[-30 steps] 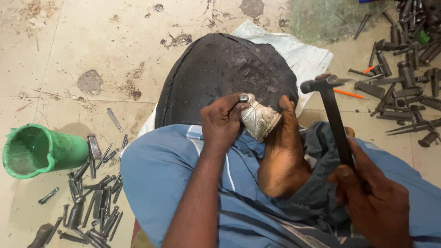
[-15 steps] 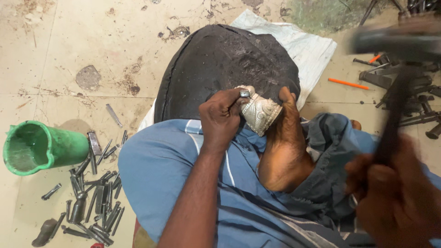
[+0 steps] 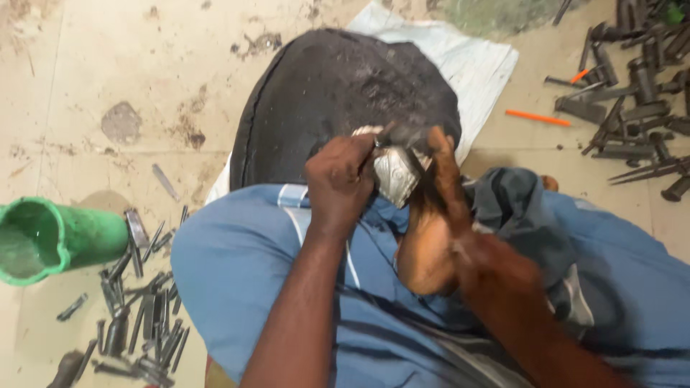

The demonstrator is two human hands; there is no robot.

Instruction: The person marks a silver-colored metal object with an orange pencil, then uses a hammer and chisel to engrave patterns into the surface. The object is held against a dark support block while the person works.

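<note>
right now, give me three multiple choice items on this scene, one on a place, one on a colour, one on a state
1. Where does the pile of dark metal punches lie?
A. on the floor beside the green plastic cup
B. on the white sack
C. inside the cup

2. What colour is the thin stick on the floor at upper right?
A. blue
B. orange
C. white

3. How does the green cup rest?
A. upright
B. upside down
C. on its side

Answers: 1 A, the punches spread on bare floor next to it; 2 B, it is bright orange; 3 C, its open mouth faces sideways.
</note>
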